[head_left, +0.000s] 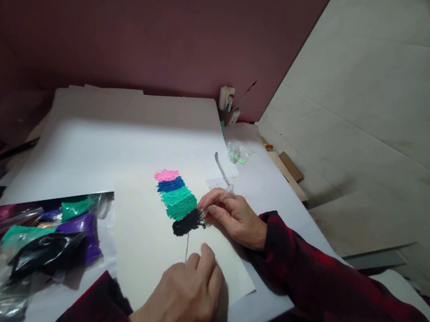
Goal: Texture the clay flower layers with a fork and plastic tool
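Note:
On a cream sheet of paper [143, 250] lies a strip of raised, textured bands. They run from a pink band [166, 175] through a blue band [170, 185] and green bands [180, 203] to a black band [186, 222] nearest me. My left hand [180, 292] is closed on a thin needle-like tool [187, 247], whose far end reaches the black band's lower edge. With thumb and fingers pinched, my right hand [236, 215] holds a small clear plastic piece [226, 192] at the black band's right end. Its exact kind is unclear, and the fingers hide part of it.
Clear bags and a black packet [46, 253], with green and purple packets [86, 236], lie at left. Large white sheets [120, 135] cover the back. A metal-handled tool [221, 168] and a small clear bag [239, 152] lie beyond my right hand. A pen holder [229, 114] stands by the wall.

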Available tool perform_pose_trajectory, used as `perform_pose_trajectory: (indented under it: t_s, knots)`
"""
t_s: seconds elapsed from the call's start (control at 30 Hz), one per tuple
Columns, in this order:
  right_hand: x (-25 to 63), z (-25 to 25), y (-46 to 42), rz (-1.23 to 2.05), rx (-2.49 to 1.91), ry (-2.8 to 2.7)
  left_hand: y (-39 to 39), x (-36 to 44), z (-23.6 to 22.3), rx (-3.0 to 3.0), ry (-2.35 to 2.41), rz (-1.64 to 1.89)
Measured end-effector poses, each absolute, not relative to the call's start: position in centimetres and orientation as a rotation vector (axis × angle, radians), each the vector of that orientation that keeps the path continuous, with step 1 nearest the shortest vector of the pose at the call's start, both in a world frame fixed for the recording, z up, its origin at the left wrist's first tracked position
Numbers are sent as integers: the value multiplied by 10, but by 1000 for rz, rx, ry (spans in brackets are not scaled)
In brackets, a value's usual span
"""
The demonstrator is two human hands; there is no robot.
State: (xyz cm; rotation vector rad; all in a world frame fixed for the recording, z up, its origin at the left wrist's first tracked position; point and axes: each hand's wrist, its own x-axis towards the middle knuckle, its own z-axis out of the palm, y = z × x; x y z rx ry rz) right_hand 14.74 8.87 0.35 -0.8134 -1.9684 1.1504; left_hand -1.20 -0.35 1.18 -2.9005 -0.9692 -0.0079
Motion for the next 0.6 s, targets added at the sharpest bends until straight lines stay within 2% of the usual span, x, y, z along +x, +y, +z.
perform_pose_trajectory:
  t_s: [0.6]
  knots:
    - [147, 5, 89, 1222, -892, -1836, -4, -13, 14, -2922, -963, 50]
